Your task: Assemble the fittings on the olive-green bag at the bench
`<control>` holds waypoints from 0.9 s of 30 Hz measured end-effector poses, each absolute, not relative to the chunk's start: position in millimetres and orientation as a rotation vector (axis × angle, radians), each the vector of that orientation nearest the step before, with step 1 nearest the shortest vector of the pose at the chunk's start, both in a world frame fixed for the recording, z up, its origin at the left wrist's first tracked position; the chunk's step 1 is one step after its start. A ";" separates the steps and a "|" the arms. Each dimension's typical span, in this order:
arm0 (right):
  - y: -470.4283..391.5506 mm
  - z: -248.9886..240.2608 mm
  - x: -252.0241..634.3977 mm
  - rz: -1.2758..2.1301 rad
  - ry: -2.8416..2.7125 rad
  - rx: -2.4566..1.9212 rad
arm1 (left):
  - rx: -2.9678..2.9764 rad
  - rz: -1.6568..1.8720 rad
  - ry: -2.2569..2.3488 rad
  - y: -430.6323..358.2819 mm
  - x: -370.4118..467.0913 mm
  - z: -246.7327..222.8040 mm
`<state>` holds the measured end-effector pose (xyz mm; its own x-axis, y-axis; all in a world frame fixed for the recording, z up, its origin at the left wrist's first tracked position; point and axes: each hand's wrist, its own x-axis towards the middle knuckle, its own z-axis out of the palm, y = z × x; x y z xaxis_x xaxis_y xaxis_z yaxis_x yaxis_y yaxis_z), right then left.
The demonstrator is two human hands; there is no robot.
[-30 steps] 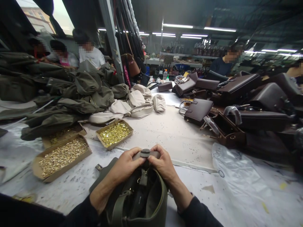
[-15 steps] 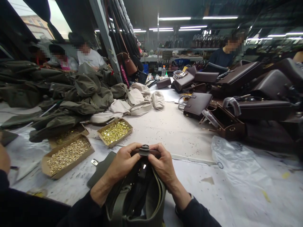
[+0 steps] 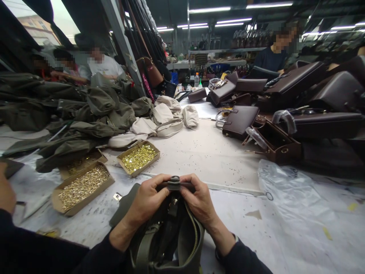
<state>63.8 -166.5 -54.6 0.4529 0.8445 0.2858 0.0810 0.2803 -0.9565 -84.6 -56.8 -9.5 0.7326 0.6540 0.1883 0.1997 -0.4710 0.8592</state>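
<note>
An olive-green handbag (image 3: 144, 251) stands in front of me with its zipped top open and its dark inside showing. My left hand (image 3: 149, 199) pinches a dark strap from the left, beside a folded olive loop (image 3: 174, 183) at the bag's far end. From the other side my right hand (image 3: 198, 198) pinches the same strap, thumb and fingers closed. Just below the loop hangs a dark tab with a shiny metal piece (image 3: 172, 203). An olive flap (image 3: 122, 207) with a metal clasp (image 3: 117, 196) lies left of my left wrist.
Cardboard trays hold gold-coloured metal pieces: one tray (image 3: 82, 201) at left, another (image 3: 148, 164) ahead. Olive bags (image 3: 71, 102) and cream bags (image 3: 168, 127) are piled at left, dark brown handbags (image 3: 242, 121) at right. Clear plastic (image 3: 296, 190) lies at right. Co-workers (image 3: 102, 64) sit beyond.
My view has shifted slightly. Both hands keep their pinch by the loop, and the bag has moved a little to the right in view.
</note>
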 end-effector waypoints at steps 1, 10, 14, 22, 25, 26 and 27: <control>-167.9 -55.1 63.7 0.627 -1.005 -1.198 | 2.081 0.678 0.638 -58.5 -86.3 -11.6; -181.5 -59.1 63.9 0.401 -1.297 -1.125 | 2.555 1.046 0.424 -75.8 -104.2 -24.0; -185.2 -57.1 62.1 0.313 -1.381 -1.124 | 2.590 1.062 0.367 -76.4 -106.8 -27.0; -191.4 -54.9 60.8 0.225 -1.516 -1.179 | 2.649 1.049 0.143 -74.2 -110.1 -31.0; -192.5 -55.9 59.9 0.158 -1.546 -1.196 | 2.655 1.072 0.104 -72.7 -111.7 -35.0; -192.9 -56.1 59.6 0.126 -1.552 -1.198 | 2.654 1.077 0.097 -72.4 -112.1 -36.1; -193.2 -56.1 59.3 0.094 -1.556 -1.197 | 2.654 1.080 0.092 -72.2 -112.4 -37.0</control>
